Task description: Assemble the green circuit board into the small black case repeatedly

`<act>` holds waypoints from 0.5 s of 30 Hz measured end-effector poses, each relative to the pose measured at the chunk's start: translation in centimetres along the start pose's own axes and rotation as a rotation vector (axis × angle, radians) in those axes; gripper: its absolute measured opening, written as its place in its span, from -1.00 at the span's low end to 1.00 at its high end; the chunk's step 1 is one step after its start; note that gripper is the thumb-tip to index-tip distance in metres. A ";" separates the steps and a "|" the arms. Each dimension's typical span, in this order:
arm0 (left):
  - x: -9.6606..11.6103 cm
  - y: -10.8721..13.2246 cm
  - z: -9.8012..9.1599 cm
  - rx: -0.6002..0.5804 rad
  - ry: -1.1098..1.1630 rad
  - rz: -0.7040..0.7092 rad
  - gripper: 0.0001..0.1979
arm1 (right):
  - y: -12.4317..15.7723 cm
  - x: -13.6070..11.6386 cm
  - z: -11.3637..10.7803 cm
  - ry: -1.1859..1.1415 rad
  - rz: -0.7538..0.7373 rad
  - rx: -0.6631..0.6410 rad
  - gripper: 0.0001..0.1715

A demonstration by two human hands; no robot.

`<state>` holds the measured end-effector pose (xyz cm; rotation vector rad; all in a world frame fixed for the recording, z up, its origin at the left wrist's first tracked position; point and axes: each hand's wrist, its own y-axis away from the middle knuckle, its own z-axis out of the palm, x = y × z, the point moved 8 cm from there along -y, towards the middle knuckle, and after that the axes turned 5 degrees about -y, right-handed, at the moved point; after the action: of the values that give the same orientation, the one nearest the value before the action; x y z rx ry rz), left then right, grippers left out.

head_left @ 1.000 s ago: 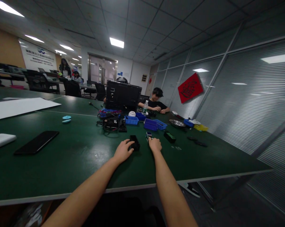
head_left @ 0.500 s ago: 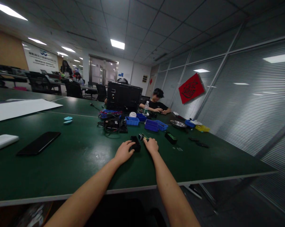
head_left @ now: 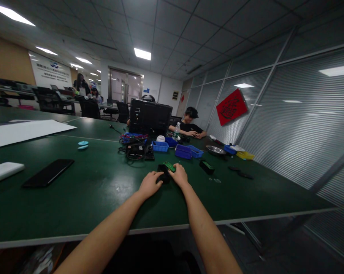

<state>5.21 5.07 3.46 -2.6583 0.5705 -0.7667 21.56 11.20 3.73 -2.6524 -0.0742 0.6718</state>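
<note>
My left hand [head_left: 151,183] grips the near left side of a small black case [head_left: 164,175] that rests on the green table, its fingers bent over the rim. Just right of it, my right hand [head_left: 179,174] holds a green circuit board [head_left: 169,166] between thumb and fingers, tilted above the case's right edge. To the right stands a second black case [head_left: 206,166] with a green board showing in its top. Small clear pieces [head_left: 217,180] lie near that case.
Blue bins [head_left: 159,146], a tangle of cables [head_left: 134,139], a black adapter [head_left: 135,151] and a monitor [head_left: 150,117] stand beyond my hands. A metal dish [head_left: 216,150] is at the right, a black tablet [head_left: 48,173] at the left. A person [head_left: 189,125] sits across the table.
My right hand has moved slightly left, bringing the circuit board over the black case and turning its green face into view. My left hand stays on the case.
</note>
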 end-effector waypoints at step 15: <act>0.2 0.2 -1.8 0.215 0.003 0.037 -0.40 | -0.5 -0.4 1.3 -0.519 -0.122 -0.208 -0.55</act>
<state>4.32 4.44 4.87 -2.4435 0.5065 -0.7752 20.62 12.10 3.07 -2.5620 -0.4687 1.3544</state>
